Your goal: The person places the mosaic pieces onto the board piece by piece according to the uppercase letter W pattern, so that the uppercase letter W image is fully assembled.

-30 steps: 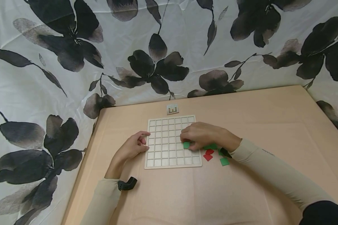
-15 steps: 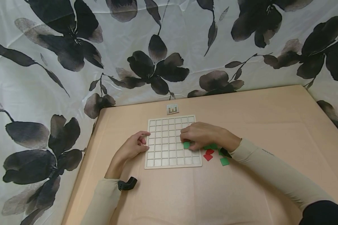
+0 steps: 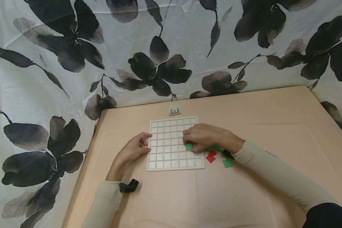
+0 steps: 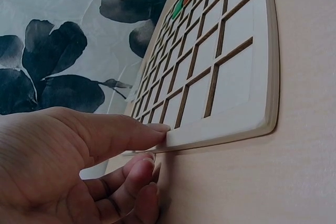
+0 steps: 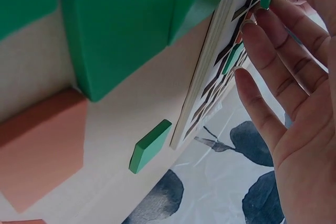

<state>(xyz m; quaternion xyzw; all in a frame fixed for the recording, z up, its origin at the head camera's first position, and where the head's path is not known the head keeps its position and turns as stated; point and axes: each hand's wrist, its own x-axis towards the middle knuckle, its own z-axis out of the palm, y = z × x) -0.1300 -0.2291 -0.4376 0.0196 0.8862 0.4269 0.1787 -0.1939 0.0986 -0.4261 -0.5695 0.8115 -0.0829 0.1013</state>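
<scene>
A pale gridded board (image 3: 163, 156) lies on the table. My left hand (image 3: 133, 147) is at its left edge, with thumb and index fingertips touching the rim and the other fingers bent below, as the left wrist view shows. Over the board's right part, my right hand (image 3: 204, 136) pinches a green square tile (image 3: 189, 147) between thumb and fingers. Beyond it, the right wrist view shows another green tile (image 5: 232, 59) and a bit of orange-red (image 5: 240, 34) on the grid. In the head view the right hand hides these.
Loose red tiles (image 3: 210, 159) and several green tiles (image 3: 227, 163) lie right of the board, partly under the right wrist. A small card with a grid picture (image 3: 174, 110) lies behind the board. Floral cloth (image 3: 159, 72) hangs along the table's back and left edges.
</scene>
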